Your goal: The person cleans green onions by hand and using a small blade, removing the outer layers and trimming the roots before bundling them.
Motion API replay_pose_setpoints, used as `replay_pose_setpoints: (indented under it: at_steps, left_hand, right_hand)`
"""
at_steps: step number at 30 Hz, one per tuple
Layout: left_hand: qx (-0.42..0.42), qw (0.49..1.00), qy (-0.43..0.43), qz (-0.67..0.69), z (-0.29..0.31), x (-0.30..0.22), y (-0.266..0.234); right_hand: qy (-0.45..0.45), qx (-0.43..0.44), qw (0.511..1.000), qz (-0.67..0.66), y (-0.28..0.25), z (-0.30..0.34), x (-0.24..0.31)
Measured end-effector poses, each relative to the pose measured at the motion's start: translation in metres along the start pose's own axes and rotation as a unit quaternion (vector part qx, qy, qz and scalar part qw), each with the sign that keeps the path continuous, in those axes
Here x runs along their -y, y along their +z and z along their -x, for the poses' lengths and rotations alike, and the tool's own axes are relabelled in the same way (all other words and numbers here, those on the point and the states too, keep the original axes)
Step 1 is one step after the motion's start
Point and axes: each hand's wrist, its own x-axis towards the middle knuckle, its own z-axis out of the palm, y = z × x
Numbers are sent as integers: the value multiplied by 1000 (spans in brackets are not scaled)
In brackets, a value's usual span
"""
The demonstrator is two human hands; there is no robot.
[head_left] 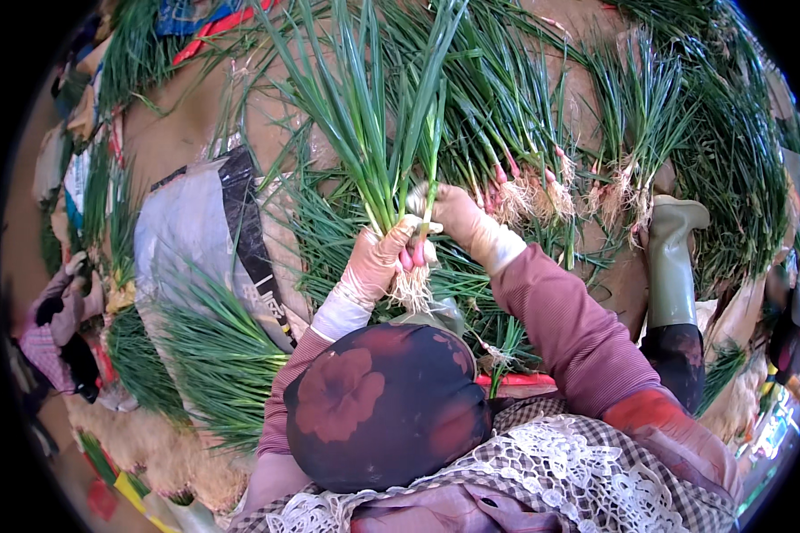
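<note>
Spring onions [364, 169] at 12 o'clock, leaves fanned to 12, roots [412, 293] toward 6. Left hand [375, 259] closed round the stems just above the bulbs [420, 254]. Right hand [460, 218] at its 2 o'clock, fingers bent by one stalk; pinch hidden, cannot tell. Judged best: light left grip, bulbs level, one stalk handled at a time, leaves uncrushed

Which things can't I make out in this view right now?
In the head view:
stalks inside the left hand: covered by its grip.
Some leaf tips of the held onion bunch: cut off by the top edge.
What the co-worker at the left rim handles: too small and blurred.
</note>
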Motion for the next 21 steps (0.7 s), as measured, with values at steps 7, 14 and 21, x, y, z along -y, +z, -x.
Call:
replay_pose_setpoints:
  at_steps: [7, 14, 21]
  left_hand:
    - [79, 987, -56, 128, -5, 16, -6]
    - [-81, 995, -54, 31, -9, 14, -9]
    - [-108, 975, -97, -169, -12, 23, -2]
  right_hand:
    - [-52, 28, 961, -271, 17, -17, 28]
    - [196, 168, 629, 733, 15, 17, 14]
    - [-10, -97, 933, 346, -18, 31, 60]
